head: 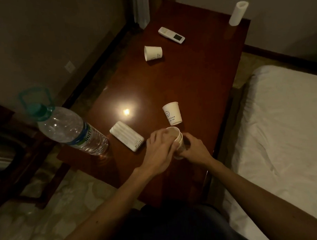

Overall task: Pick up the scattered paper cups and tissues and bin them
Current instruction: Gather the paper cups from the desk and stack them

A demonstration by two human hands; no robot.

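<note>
Two hands (160, 150) (194, 148) grip smooth nested paper cups (178, 137) (tapered, white).

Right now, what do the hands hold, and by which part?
A nested stack of white paper cups: left hand on its side wall, right hand round its lower end.

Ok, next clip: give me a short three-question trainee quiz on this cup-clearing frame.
1. True or false: the paper cup nearest the remote lies on its side.
2. What do the left hand and right hand hold between them? A) nested cups B) a folded towel C) a glass jar
3. How many paper cups sit loose on the table, out of the hands?
Key: 1 true; 2 A; 3 two, the tipped one and the standing cup.
</note>
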